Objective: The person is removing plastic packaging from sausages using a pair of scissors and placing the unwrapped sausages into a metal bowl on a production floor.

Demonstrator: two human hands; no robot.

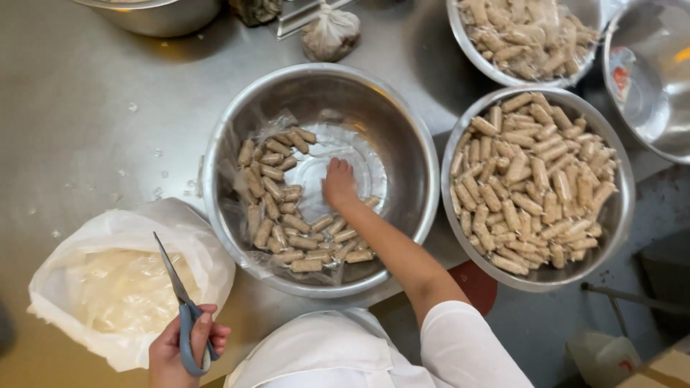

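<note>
Emptying wrapped rolls (287, 215) from the middle bowl (402, 129) on the steel table (86, 108): right hand (338, 183) closing on one, left hand (180, 348) gripping scissors (180, 294), snipping likely next.

White top, short sleeves, loose fit, plain cloth with no print or pattern. Right sleeve (467, 345) ends above the elbow, soft folds at the hem. Forearms bare below that. Both hands bare, right hand (339, 184) and left hand (183, 352): no gloves, no rings, no watch or band at either wrist. Nails short, unpainted.
</note>
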